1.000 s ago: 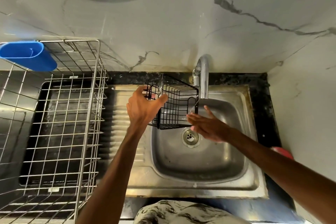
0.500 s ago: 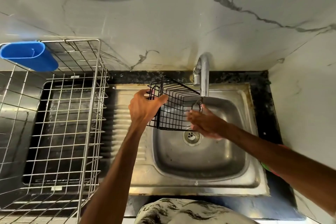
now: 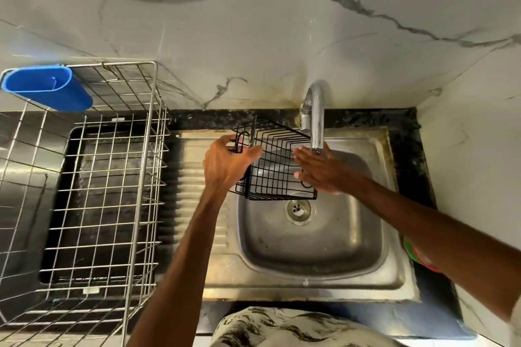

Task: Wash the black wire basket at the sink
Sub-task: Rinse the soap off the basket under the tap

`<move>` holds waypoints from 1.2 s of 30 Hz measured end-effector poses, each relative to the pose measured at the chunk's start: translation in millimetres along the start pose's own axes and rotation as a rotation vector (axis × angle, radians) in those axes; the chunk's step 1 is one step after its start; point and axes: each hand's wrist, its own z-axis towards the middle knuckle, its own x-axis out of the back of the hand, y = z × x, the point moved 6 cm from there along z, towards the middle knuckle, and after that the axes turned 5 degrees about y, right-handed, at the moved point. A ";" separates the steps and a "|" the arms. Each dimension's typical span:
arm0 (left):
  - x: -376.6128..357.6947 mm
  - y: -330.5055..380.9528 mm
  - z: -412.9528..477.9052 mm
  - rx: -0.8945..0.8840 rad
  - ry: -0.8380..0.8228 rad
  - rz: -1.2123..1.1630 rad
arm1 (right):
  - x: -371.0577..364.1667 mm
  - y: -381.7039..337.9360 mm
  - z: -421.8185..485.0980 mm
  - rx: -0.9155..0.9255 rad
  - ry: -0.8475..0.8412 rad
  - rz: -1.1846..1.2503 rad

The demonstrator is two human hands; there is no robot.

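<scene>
Marble-veined wall point(image 3: 253, 36) is recorded behind a black counter point(image 3: 406, 127). Steel dish rack point(image 3: 146, 149) is stood left of the steel sink point(image 3: 310, 282). Black wire basket point(image 3: 277, 166) is held tilted over the basin, beneath the tap point(image 3: 317, 115). Its left end is gripped by the left hand point(image 3: 225, 163), fingers curled round the wires. Right hand point(image 3: 321, 169) is laid against its right side, fingers straight.

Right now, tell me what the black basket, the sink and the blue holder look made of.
Black basket: thin metal wire, probably coated black; slim rigid rods in an open grid. Sink: looks like stainless steel, dull brushed finish; grey sheen, pressed drain ribs. Blue holder: likely plastic; smooth, evenly coloured moulded wall.
</scene>
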 end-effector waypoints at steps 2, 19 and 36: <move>-4.1 -10.6 2.1 0.052 0.021 -0.073 | -27.1 -6.8 -5.5 -0.012 0.026 0.198; -14.3 -29.4 -29.8 -0.001 0.127 -0.276 | -35.3 -27.8 -38.6 -0.393 0.433 0.820; -31.2 -63.9 -86.1 0.051 0.068 -0.425 | -27.3 -77.0 -16.0 -0.899 0.294 2.200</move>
